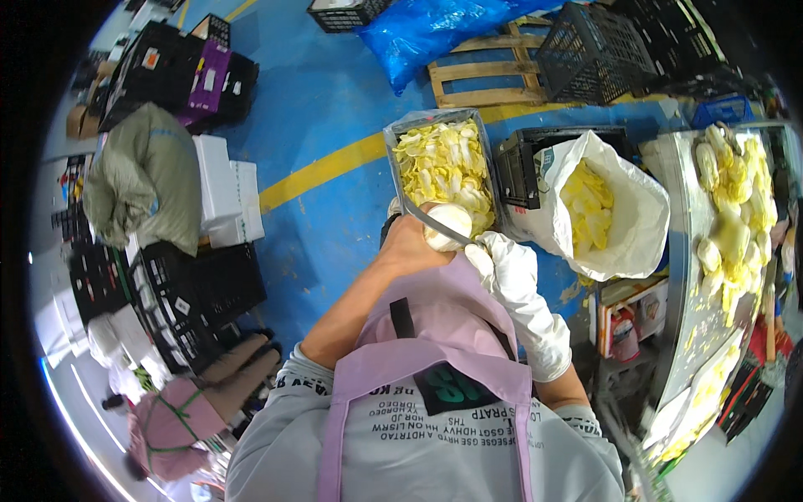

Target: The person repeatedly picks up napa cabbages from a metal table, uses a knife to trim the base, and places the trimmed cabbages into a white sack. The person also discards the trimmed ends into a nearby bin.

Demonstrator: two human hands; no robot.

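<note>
In front of my body, my bare left hand (pixel 407 246) grips a pale napa cabbage (pixel 452 219), its round whitish cut end showing. My right hand (pixel 504 261), in a white glove with a long white sleeve cover, is closed on a knife, its handle mostly hidden. The grey knife blade (pixel 428 219) lies slantwise across the cabbage, pointing to the upper left. Just beyond both hands stands a lined crate (pixel 390 155) filled with loose yellow and white cabbage leaves (pixel 443 163).
To the right, an open white sack (pixel 644 213) of yellow leaves sits by a black crate (pixel 519 171). Beyond it, a metal table (pixel 682 192) bears cabbages (pixel 732 226). A wooden pallet (pixel 485 71) and blue bag (pixel 418 42) lie ahead. Another person (pixel 180 418) is at lower left.
</note>
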